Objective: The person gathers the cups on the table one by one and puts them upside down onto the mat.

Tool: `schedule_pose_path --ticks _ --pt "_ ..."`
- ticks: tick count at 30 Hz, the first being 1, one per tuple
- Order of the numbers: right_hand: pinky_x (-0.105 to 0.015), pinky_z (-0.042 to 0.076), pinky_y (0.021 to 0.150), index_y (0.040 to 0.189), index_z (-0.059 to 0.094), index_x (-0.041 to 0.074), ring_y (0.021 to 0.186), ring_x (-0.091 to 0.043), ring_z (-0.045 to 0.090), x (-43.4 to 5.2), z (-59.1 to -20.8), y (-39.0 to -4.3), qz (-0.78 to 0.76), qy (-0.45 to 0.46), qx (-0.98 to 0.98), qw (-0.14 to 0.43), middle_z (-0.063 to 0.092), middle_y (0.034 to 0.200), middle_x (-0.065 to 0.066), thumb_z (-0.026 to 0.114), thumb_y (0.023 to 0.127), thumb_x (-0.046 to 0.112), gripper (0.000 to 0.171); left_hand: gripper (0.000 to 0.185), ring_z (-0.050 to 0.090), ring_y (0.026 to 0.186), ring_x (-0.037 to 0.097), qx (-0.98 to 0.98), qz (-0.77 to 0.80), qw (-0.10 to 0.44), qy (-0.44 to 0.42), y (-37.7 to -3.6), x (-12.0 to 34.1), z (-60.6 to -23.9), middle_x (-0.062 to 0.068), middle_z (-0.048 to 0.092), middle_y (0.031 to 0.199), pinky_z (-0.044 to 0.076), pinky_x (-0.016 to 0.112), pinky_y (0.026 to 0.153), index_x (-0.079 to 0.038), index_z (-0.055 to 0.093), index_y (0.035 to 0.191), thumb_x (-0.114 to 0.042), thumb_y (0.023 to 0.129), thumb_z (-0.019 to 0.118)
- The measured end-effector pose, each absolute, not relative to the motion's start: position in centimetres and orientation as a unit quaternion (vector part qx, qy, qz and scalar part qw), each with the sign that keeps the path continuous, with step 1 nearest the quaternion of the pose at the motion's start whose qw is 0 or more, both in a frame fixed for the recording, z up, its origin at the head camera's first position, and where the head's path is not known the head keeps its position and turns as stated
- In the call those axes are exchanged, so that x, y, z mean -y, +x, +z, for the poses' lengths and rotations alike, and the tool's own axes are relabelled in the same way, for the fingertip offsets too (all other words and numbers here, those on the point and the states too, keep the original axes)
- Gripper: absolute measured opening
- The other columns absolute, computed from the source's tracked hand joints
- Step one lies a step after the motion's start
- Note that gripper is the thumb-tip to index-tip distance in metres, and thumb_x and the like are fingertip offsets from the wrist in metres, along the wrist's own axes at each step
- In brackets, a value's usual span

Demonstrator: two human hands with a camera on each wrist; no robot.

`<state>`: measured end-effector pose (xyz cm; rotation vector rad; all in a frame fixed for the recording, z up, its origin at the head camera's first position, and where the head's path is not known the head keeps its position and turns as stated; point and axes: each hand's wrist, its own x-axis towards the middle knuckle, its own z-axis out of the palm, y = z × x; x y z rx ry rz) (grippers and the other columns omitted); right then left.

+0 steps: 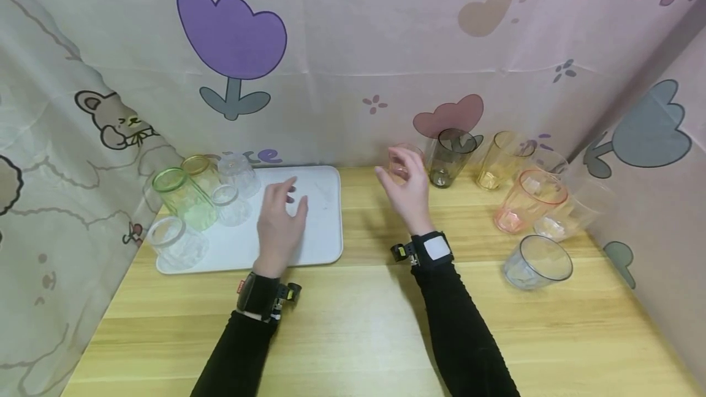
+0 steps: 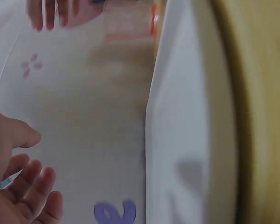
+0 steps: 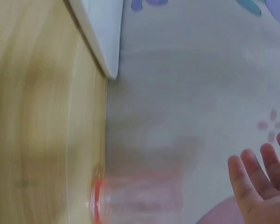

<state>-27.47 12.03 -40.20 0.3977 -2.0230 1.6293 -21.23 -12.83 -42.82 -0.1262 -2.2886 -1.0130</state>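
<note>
A makeshift recording booth – cartoon-print sheets [image 1: 353,48] (tulips, a bunny) hang round a wooden table [image 1: 364,323] holding a white tray [image 1: 325,244] and plastic cups [image 1: 529,201].

The desk [image 1: 353,323] has a light wood-grain surface. Pale fabric sheets [image 1: 353,48] printed with tulips and cartoon animals enclose three sides.

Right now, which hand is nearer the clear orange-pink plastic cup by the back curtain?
Right. The right hand reaches just in front of the clear orange-pink plastic cup; the left hand hovers over the white tray.
</note>
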Motion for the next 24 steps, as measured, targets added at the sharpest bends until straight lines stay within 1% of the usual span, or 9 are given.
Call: schedule_pose_path --ticks 3,7,9,12,16,20,24 --pt "-0.05 0.052 0.105 0.134 0.063 -0.004 0.125 -0.034 0.056 -13.4 -40.5 -28.0 0.595 0.112 0.746 0.276 0.055 0.139 -0.017 0.079 0.091 0.009 0.048 0.047 0.066 0.093 0.029 0.891 -0.369 0.258 -0.059 -21.1 11.3 -43.1 0.011 0.065 0.113 0.055 0.04 0.067 -0.004 0.061 0.139 -0.014 0.094 0.073" --pt "-0.052 0.047 0.11 0.137 0.061 -0.004 0.131 -0.033 0.053 -14.9 -41.3 -28.8 0.583 0.067 0.752 0.3 0.053 0.143 -0.017 0.08 0.091 0.014 0.053 0.049 0.065 0.091 0.021 0.927 -0.338 0.153 -0.064 -20.6 9.7 -43.3 0.005 0.066 0.112 0.055 0.037 0.068 -0.007 0.06 0.141 -0.021 0.095 0.072" --pt "-0.055 0.045 0.11 0.14 0.059 -0.003 0.132 -0.034 0.051 -15.5 -41.7 -29.2 0.581 0.043 0.755 0.301 0.051 0.145 -0.018 0.081 0.091 0.016 0.057 0.05 0.064 0.089 0.019 0.939 -0.322 0.105 -0.066 -20.3 9.0 -43.4 0.005 0.066 0.113 0.055 0.036 0.067 -0.007 0.06 0.141 -0.023 0.095 0.073" --pt "-0.056 0.042 0.113 0.148 0.052 0.0 0.137 -0.035 0.046 -16.1 -42.3 -29.6 0.584 0.011 0.763 0.275 0.047 0.149 -0.018 0.081 0.09 0.02 0.068 0.052 0.062 0.086 0.018 0.95 -0.299 0.049 -0.072 -19.9 8.4 -43.6 0.006 0.065 0.113 0.055 0.034 0.066 -0.005 0.059 0.141 -0.024 0.095 0.072" --pt "-0.052 0.037 0.119 0.158 0.038 0.004 0.145 -0.038 0.039 -16.6 -43.1 -30.0 0.579 -0.021 0.787 0.211 0.039 0.157 -0.02 0.082 0.089 0.028 0.085 0.052 0.06 0.084 0.018 0.957 -0.276 0.002 -0.084 -19.6 7.9 -43.9 0.006 0.063 0.107 0.055 0.034 0.066 -0.002 0.059 0.141 -0.022 0.094 0.072" --pt "-0.05 0.033 0.122 0.163 0.026 0.006 0.15 -0.038 0.033 -16.8 -43.8 -30.3 0.569 -0.038 0.807 0.156 0.031 0.164 -0.02 0.079 0.091 0.035 0.094 0.052 0.059 0.083 0.018 0.958 -0.271 -0.03 -0.093 -19.4 7.7 -44.2 0.003 0.061 0.1 0.054 0.034 0.068 0.0 0.058 0.141 -0.018 0.094 0.071" --pt "-0.054 0.031 0.122 0.165 0.021 0.006 0.151 -0.041 0.031 -16.8 -44.4 -30.7 0.573 -0.043 0.807 0.134 0.027 0.167 -0.02 0.077 0.092 0.035 0.097 0.051 0.058 0.082 0.018 0.955 -0.276 -0.042 -0.097 -19.4 7.6 -44.3 0.001 0.061 0.093 0.053 0.035 0.069 0.002 0.058 0.141 -0.015 0.094 0.069"
